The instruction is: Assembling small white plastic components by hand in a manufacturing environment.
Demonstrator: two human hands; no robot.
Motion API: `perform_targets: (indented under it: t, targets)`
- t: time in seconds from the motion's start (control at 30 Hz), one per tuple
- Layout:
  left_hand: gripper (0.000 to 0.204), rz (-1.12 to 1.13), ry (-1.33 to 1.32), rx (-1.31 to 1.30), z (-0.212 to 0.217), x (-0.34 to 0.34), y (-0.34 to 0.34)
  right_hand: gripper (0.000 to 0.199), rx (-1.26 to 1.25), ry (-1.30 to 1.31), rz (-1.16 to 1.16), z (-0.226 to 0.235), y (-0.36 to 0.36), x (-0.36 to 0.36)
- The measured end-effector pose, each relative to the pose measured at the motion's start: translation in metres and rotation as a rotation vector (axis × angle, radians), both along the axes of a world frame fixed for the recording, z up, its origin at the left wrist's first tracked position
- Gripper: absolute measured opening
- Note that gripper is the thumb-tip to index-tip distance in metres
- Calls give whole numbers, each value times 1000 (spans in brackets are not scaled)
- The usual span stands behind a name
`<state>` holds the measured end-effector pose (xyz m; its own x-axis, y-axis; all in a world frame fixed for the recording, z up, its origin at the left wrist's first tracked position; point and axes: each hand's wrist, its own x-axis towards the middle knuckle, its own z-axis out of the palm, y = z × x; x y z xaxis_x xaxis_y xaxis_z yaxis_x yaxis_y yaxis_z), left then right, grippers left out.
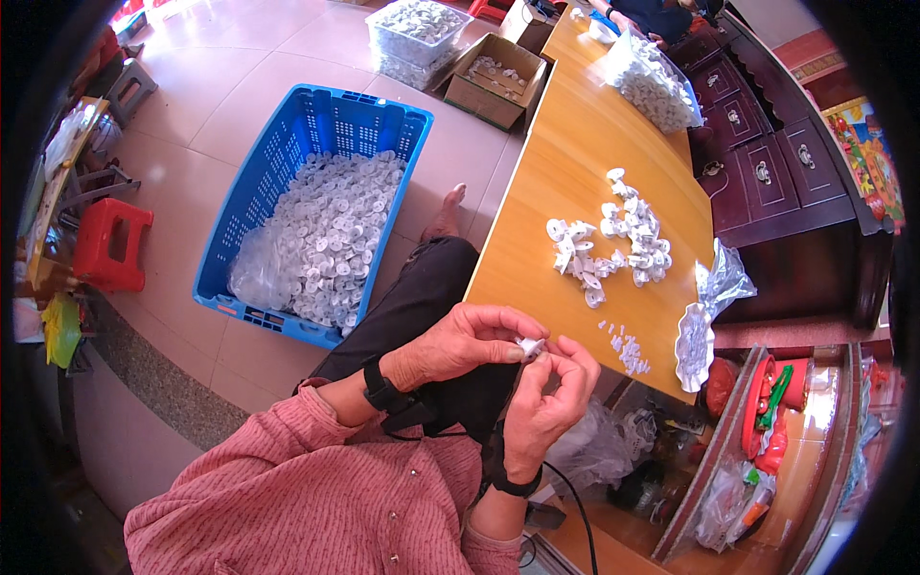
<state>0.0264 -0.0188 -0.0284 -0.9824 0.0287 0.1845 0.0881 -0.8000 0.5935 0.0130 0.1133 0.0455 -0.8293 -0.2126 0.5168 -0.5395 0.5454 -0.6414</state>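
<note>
Both hands raised in front of the chest, just off the near edge of the wooden table (575, 163). Left hand (460, 340) comes in from the left, wrist bent, thumb and forefinger pinched shut on a small white plastic part (530, 346). Right hand (548, 402) upright below it, fingers curled, fingertips (565, 350) touching the same part (black wrist straps on both). Pile of white parts (613, 240) lies further up the table; blue crate (316, 206) on the floor to the left.

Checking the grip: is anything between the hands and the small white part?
Nothing visible. The left hand and right hand both pinch the small white part directly with bare fingertips, above the lap beside the wooden table.
</note>
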Motion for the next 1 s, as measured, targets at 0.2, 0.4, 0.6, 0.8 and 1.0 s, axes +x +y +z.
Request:
perform_targets:
  t: [0.2, 0.4, 0.6, 0.8, 1.0]
  targets:
    - [29, -9, -34, -44, 9, 2, -2, 7, -5, 22, 0, -2, 0, 0]
    - [28, -69, -100, 166, 0, 2, 1, 7, -22, -8, -5, -6, 0, 1]
    - [29, -70, -80, 169, -2, 1, 2, 8, -34, -3, -3, -4, -2, 1]
    - [29, -73, -47, 159, -2, 1, 3, 8, -20, 11, -4, -4, -2, 1]
    - [31, -67, -41, 133, -3, 1, 3, 8, 10, 22, 1, -3, -2, 0]
